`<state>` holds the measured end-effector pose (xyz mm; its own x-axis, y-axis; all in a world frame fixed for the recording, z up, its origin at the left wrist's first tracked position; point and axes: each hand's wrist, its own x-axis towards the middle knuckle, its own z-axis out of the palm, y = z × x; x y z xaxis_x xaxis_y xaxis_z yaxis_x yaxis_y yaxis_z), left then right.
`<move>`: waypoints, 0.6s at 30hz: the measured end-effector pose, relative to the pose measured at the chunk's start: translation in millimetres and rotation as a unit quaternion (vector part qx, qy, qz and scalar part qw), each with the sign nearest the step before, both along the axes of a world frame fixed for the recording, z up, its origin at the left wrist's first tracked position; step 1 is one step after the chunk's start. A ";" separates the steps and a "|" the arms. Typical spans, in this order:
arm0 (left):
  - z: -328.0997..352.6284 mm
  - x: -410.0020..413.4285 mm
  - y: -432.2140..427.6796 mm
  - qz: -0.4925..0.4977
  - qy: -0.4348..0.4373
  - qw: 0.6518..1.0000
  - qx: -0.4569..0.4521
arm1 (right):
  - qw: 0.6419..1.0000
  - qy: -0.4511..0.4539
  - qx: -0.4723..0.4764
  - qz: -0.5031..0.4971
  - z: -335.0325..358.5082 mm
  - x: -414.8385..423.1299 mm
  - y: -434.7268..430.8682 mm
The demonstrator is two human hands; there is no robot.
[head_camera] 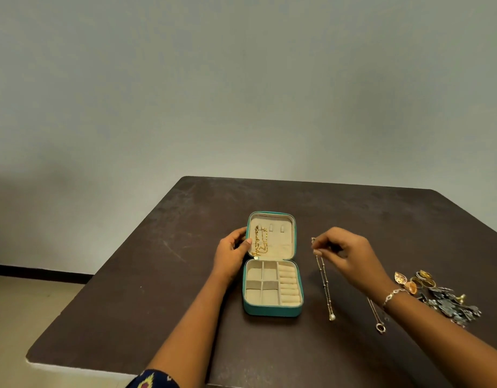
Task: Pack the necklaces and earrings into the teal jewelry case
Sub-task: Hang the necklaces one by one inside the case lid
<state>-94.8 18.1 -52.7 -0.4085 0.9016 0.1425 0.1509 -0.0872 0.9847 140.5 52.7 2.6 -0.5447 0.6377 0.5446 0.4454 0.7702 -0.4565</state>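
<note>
Step in hand: the second necklace. The teal jewelry case (pixel 271 310) lies open on the table (pixel 157 275), with one gold chain (pixel 260 242) already hung inside its lid, at the left. The left hand (pixel 233 250) grips the lid's left edge, steadying it. The right hand (pixel 345 253), just right of the case, pinches the top of a thin pearl-drop necklace (pixel 324 281), which hangs below the fingers. The next move calls for carrying that end onto a vacant lid hook (two appear unused). A third necklace (pixel 376 315) and the heap of earrings and rings (pixel 437 295) lie farther right of the case.
</note>
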 end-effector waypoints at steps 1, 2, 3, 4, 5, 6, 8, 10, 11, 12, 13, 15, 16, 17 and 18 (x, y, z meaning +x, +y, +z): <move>0.2 0.2 -0.2 0.004 0.004 1.000 0.002 | 1.000 -0.013 -0.010 0.005 -4.6 7.5 -4.1; 0.5 -0.3 -0.4 0.009 0.008 1.000 0.003 | 0.999 -0.029 -0.019 0.011 -9.4 13.4 -7.8; 0.7 -0.1 -0.8 0.014 0.013 1.000 0.002 | 0.998 -0.046 -0.026 0.016 -14.9 19.4 -11.7; 1.3 0.1 -1.1 0.021 0.016 1.000 0.001 | 0.997 -0.064 -0.035 0.020 -20.3 24.3 -15.5; 1.8 0.5 -1.3 0.025 0.019 1.000 0.002 | 0.996 -0.078 -0.047 0.023 -25.5 28.4 -19.4; 2.3 0.8 -1.6 0.029 0.021 0.999 0.003 | 0.994 -0.089 -0.059 0.028 -30.2 31.8 -23.0; 3.0 1.3 -1.9 0.033 0.033 0.999 0.001 | 0.991 -0.112 -0.069 0.039 -38.0 35.7 -27.5; 3.1 1.7 -1.5 0.037 0.046 0.998 -0.005 | 0.989 -0.124 -0.062 0.043 -44.0 39.3 -29.9; 2.8 1.7 -1.0 0.039 0.051 0.998 -0.009 | 0.990 -0.120 -0.058 0.043 -46.5 41.1 -30.9; 2.6 1.2 -0.8 0.042 0.057 0.997 -0.013 | 0.991 -0.112 -0.056 0.042 -48.4 42.9 -32.0; 2.1 0.7 -0.1 0.044 0.065 0.997 -0.017 | 0.992 -0.104 -0.055 0.041 -50.4 45.2 -33.2; 2.4 0.9 0.1 0.051 0.078 0.995 -0.026 | 0.994 -0.086 -0.051 0.046 -54.8 49.4 -36.2; 2.8 1.1 0.1 0.054 0.083 0.995 -0.029 | 0.995 -0.077 -0.045 0.050 -56.8 51.1 -37.8; 2.3 0.9 0.3 0.055 0.086 0.994 -0.030 | 0.995 -0.069 -0.039 0.053 -59.0 52.2 -38.8; 2.3 0.9 0.2 0.059 0.089 0.994 -0.031 | 0.996 -0.064 -0.033 0.056 -60.5 53.4 -39.8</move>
<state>-93.8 18.3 -50.4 -0.4850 0.8584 0.1671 0.3282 0.0015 0.9446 194.0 13.0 -57.9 -0.6768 0.6018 0.4239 0.4169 0.7880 -0.4531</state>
